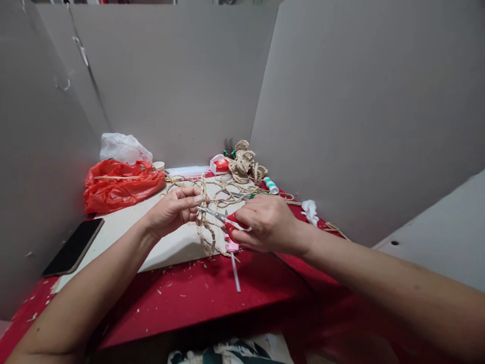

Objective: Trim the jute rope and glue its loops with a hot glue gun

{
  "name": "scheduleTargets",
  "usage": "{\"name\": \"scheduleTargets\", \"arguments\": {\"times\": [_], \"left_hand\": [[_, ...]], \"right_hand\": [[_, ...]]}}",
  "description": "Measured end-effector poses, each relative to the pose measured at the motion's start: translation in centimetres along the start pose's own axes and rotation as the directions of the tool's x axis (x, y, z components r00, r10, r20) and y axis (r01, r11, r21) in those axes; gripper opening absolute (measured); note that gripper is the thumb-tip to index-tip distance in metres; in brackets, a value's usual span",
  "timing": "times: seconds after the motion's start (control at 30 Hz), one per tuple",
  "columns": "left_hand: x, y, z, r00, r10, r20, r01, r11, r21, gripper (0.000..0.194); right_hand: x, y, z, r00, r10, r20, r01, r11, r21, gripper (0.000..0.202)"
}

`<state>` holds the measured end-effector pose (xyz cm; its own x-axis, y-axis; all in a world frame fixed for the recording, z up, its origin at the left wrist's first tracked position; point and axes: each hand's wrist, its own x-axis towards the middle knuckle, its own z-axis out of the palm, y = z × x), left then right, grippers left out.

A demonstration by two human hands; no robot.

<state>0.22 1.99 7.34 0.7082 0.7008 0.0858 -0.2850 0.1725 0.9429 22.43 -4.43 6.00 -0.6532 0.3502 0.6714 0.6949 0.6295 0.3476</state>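
My left hand (172,210) pinches a braided straw cord (206,235) that hangs in a loop above the pale board (170,247). In my right hand (267,222) are small scissors (232,222) with red handles, fingers wrapped round the grips. Their blades point left and meet the cord beside my left fingertips; whether they bite into it I cannot tell. Just below the scissors lies a pink glue gun (232,246) with a clear glue stick (235,273) sticking out toward me, partly hidden by my right hand.
Behind my hands lie coiled straw cord (242,164), pliers (229,149), a red and white box (220,165) and a white-green tube (271,185). At left are a red plastic bag (121,187) and a phone (74,247). Grey panels (182,76) enclose the red-covered table (189,298).
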Motion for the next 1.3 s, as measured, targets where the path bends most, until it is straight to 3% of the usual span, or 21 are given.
{"name": "scheduleTargets", "arguments": {"times": [0.2,0.3,0.4,0.5,0.57,0.67,0.97,1.17,1.3], "left_hand": [[0.0,0.3,0.0,0.998,0.045,-0.052,-0.044,0.999,0.011,0.022],[-0.1,0.8,0.0,0.989,0.100,-0.104,-0.101,0.995,0.004,0.021],[-0.2,1.4,0.2,0.982,0.140,-0.123,-0.142,0.990,0.000,0.020],[-0.4,1.8,0.5,0.977,0.162,-0.135,-0.160,0.987,0.027,0.022],[-0.5,1.9,0.7,0.974,0.171,-0.152,-0.164,0.985,0.055,0.023],[-0.5,1.9,0.8,0.967,0.170,-0.190,-0.156,0.984,0.085,0.023],[-0.2,1.0,0.8,0.964,0.142,-0.223,-0.110,0.983,0.149,0.022],[-0.2,0.9,0.8,0.940,0.200,-0.278,-0.140,0.965,0.220,0.020],[-0.3,0.8,1.0,0.934,0.223,-0.279,-0.155,0.957,0.247,0.018]], "right_hand": [[-0.5,-0.3,0.1,0.995,-0.073,-0.075,0.076,0.996,0.037,0.033],[-1.2,-0.7,0.0,0.993,-0.110,-0.044,0.116,0.977,0.181,0.029],[-1.6,-1.3,-0.8,0.987,0.009,0.160,-0.087,0.867,0.491,0.032],[-1.4,-1.7,-2.1,0.887,0.137,0.442,-0.425,0.619,0.660,0.045],[-0.9,-1.8,-2.9,0.810,0.164,0.563,-0.563,0.489,0.667,0.048],[-0.3,-1.6,-3.4,0.728,0.173,0.663,-0.667,0.401,0.628,0.049],[0.0,-1.4,-2.4,0.605,0.152,0.782,-0.793,0.200,0.575,0.054],[-0.1,-0.4,-2.2,0.589,0.019,0.808,-0.807,0.079,0.586,0.055],[-0.3,0.0,-1.6,0.587,-0.050,0.808,-0.810,-0.057,0.584,0.053]]}}
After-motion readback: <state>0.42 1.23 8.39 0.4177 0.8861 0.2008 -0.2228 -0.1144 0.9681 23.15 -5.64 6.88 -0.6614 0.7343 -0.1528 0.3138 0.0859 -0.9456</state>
